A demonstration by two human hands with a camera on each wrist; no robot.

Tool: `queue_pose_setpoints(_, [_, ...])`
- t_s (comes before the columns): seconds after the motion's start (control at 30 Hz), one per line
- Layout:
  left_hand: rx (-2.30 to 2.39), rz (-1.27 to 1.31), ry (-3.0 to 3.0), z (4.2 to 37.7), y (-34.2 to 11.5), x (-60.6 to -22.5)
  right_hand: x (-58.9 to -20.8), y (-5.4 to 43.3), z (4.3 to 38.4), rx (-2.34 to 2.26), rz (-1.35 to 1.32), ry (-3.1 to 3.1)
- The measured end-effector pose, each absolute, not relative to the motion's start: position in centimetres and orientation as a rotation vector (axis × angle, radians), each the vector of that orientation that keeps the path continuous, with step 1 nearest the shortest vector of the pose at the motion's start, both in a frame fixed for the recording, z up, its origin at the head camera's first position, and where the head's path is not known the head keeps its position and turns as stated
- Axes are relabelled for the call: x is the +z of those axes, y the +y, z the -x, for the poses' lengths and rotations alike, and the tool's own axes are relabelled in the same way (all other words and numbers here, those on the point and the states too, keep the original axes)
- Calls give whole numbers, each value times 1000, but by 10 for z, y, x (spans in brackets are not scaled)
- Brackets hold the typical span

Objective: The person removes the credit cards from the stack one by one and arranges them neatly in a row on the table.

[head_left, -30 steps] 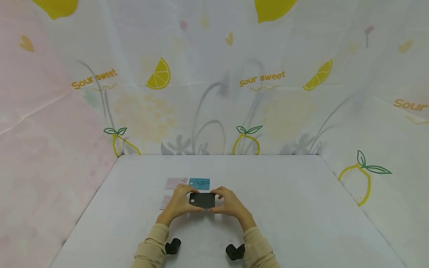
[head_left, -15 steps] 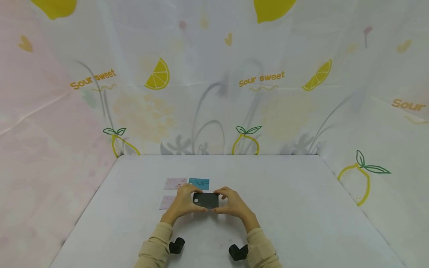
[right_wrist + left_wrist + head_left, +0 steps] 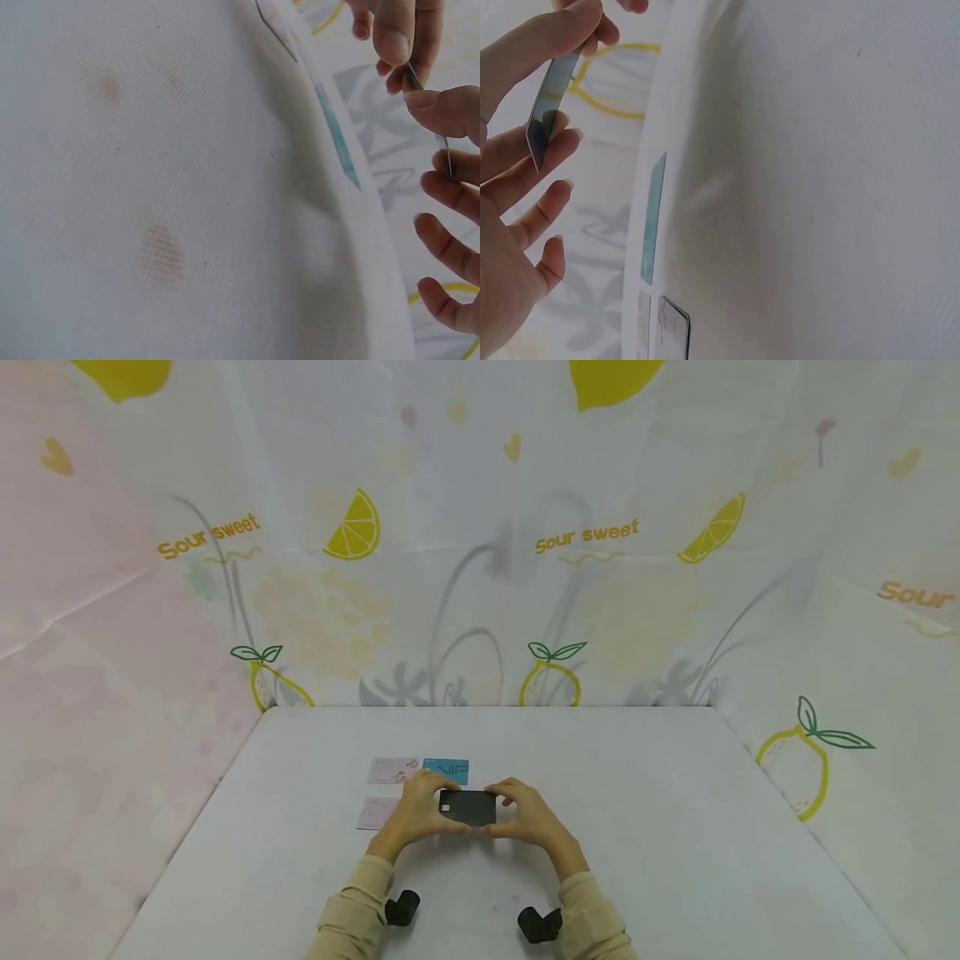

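Observation:
A dark card (image 3: 471, 808) with a small pale chip mark is held up above the table between both hands. My left hand (image 3: 422, 810) pinches its left end, thumb along the near edge and fingers at the far edge. At the other end my right hand (image 3: 527, 814) pinches it the same way. The left wrist view shows the card (image 3: 549, 105) nearly edge-on, clear of the tabletop. In the right wrist view it is a thin line beside the right thumb (image 3: 442, 109). Behind the hands lies a blue VIP card (image 3: 452, 771).
Two pinkish cards lie left of the blue one: a far pink card (image 3: 390, 770) and a near pink card (image 3: 375, 812), partly behind the left hand. Black camera mounts stick out from both wrists. The white table (image 3: 637, 793) meets a lemon-print cloth (image 3: 480, 610) at the back and sides.
Both hands have shifted slightly to the right with the dark card held between them. More of the near pink card shows now. The cards on the table have stayed put.

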State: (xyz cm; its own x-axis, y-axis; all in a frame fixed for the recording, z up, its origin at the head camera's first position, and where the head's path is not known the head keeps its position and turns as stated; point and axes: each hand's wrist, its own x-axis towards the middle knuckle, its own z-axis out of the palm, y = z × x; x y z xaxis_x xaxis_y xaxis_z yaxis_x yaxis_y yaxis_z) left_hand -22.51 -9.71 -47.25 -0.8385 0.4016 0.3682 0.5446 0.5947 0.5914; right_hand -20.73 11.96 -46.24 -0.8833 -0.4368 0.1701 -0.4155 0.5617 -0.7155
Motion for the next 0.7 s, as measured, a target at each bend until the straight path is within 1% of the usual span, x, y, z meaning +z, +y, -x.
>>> queue_pose_setpoints(0.7, [-1032,812,-2624,228,-79,-468,-459,139,206,-1245,793,2797])
